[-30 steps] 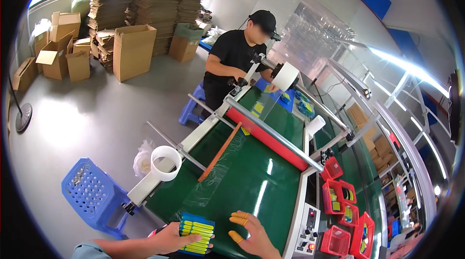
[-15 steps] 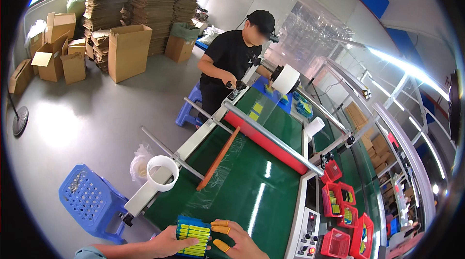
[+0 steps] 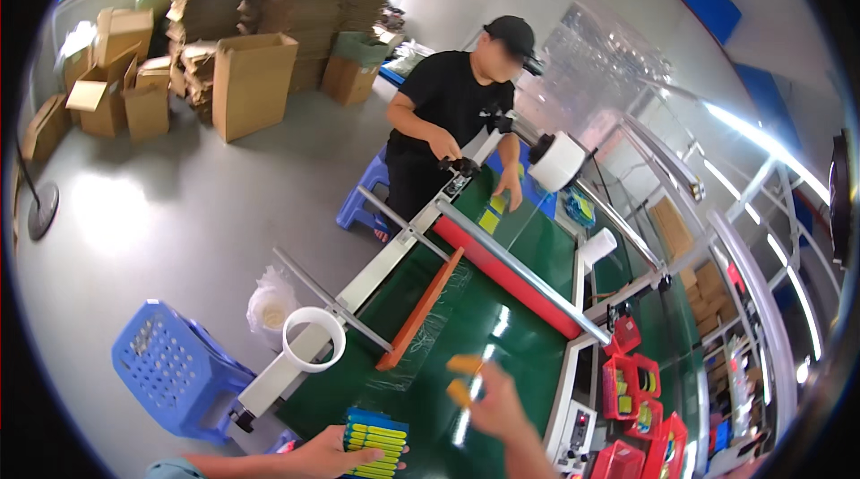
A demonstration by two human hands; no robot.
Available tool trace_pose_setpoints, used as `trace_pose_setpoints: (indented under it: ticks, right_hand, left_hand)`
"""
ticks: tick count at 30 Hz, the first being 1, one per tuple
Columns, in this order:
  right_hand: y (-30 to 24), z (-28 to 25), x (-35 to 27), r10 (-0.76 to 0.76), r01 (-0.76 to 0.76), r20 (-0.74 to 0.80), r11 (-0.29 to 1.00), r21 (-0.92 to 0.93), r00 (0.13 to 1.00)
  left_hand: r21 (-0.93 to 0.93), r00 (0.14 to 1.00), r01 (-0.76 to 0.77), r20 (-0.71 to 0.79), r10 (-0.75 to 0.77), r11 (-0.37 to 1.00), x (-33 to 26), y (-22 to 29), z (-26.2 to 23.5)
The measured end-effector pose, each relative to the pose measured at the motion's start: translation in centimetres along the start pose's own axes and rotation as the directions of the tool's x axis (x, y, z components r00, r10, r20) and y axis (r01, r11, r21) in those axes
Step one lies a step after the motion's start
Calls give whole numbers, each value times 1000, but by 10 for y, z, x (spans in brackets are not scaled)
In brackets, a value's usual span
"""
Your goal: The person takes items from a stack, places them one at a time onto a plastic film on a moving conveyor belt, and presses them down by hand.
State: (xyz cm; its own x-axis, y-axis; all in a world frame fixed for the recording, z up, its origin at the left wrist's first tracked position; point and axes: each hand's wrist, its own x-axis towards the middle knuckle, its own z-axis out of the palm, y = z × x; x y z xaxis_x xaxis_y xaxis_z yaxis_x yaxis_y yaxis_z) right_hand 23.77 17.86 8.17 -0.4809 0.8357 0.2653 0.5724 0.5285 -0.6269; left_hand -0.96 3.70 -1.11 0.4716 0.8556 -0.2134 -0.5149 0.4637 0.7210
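Near the lower edge, my left hand (image 3: 330, 454) is closed on a flat blue pack (image 3: 380, 441) with a row of yellow-green strips across it. The thumb lies over the strips; the fingers under the pack are mostly hidden. My right hand (image 3: 502, 405) hangs apart from it over the green conveyor belt (image 3: 528, 367). Orange covers sit on its fingertips, which stand apart with nothing visible between them; motion blurs this hand. Just beyond it, clear plastic film (image 3: 414, 352) lies on the belt along an orange bar (image 3: 423, 309).
A red roller (image 3: 506, 277) crosses the belt. Beyond it a co-worker (image 3: 457, 103) reaches toward yellow pieces (image 3: 491, 214). At right stand red baskets (image 3: 618, 459) and a control box (image 3: 573, 443). A white ring (image 3: 313, 339) and blue stool (image 3: 175, 371) are at left.
My right hand has left the blue pack and moved up and right over the belt. My left hand still holds the pack. The co-worker's hand has come over the yellow pieces; the view has shifted slightly.
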Motion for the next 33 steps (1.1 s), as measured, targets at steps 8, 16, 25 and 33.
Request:
trace_pose_setpoints:
  ticks: [8,16,25,33]
  right_hand:
    - [98,-144,168,221,-368,-338,800,-473,915]
    - [122,-121,213,575,-541,-94,686,-486,813]
    - [80,-105,166,-87,-186,-566,895,-406,820]
    - [-2,20,-12,185,-127,-104,904,409,977]
  left_hand:
    - [185,998,51,16,-55,982,16,-7,-11]
    - [7,999,40,32,-40,999,8,37,32]
    - [22,996,50,-80,-48,999,8,46,36]
    - [-2,975,-34,-219,33,999,38,50,30]
